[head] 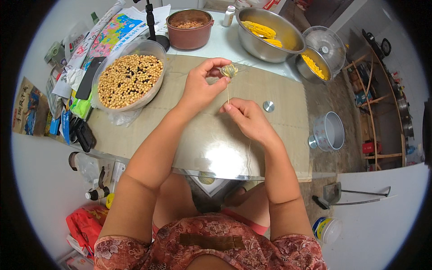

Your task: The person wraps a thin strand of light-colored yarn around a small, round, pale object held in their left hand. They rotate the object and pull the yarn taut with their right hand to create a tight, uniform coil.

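My left hand [206, 81] pinches a small striped, rounded bundle [229, 71] between thumb and fingers above the glass-topped table [216, 131]. It looks made of yellowish and grey-green strands; its exact kind is unclear. A thin stick or strand [228, 93] runs from its underside towards me. The thumb and fingertips of my right hand [248, 116] close on the lower end of that strand. A round metal disc [268, 106] lies on the table, just right of my right hand.
A plastic bowl of beans [130, 81] stands left, near a black phone [90, 78]. Behind are a reddish-brown pot [189, 38], a white bottle [229, 16] and a steel basin [249, 42] with corn cobs. A smaller bowl of kernels [314, 65] and a blue-grey round tin [329, 131] stand right.
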Demonstrator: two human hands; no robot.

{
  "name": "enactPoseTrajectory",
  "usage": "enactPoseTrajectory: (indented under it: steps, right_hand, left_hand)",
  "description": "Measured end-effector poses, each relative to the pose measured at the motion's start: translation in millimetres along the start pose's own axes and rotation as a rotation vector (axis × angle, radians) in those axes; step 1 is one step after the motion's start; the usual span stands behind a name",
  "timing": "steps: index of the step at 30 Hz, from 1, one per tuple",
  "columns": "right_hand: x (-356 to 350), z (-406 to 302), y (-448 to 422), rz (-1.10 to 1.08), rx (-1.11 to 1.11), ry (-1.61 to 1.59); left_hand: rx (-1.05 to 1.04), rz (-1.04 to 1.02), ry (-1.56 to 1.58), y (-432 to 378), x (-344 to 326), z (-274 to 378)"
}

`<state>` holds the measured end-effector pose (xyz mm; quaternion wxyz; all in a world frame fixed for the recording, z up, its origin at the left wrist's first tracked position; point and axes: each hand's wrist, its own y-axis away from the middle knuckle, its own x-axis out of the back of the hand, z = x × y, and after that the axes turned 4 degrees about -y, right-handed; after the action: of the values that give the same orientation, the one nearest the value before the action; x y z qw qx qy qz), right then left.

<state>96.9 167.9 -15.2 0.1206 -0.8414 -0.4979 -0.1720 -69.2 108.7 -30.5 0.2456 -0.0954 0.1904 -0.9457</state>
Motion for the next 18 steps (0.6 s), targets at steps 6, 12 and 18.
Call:
enactPoseTrajectory:
  steps: [6,12,18]
  right_hand:
    - [18,-24,17,-0.269,-0.041,-0.207]
    - [51,-29,40,-0.286,0.092,-0.507]
    - [68,-11,35,0.072,0.248,-0.754]
  left_hand:
    - [-0.038,-0.014,-0.223,-4,6,-11]
    - [0.019,-0.125,-0.332,-1,3,-10]
    - [0.033,-0.523,-0.125,7,-6,0]
